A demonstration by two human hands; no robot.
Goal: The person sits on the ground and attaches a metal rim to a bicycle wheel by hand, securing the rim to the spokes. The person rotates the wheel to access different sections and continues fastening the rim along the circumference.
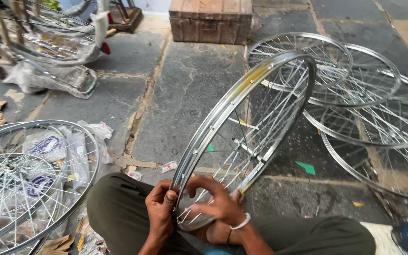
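The bicycle wheel rim [242, 137] stands tilted at the centre, rising toward one o'clock. At six o'clock, the left hand [160, 208] clamps the rim's near edge, fingers curled shut, while the right hand [218, 203] pinches between the spokes [260, 113], fingertips half closed.

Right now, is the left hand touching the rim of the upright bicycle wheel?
Touching. The head view shows the left hand gripping the near edge of the wheel rim, fingers wrapped onto the metal with no gap visible.
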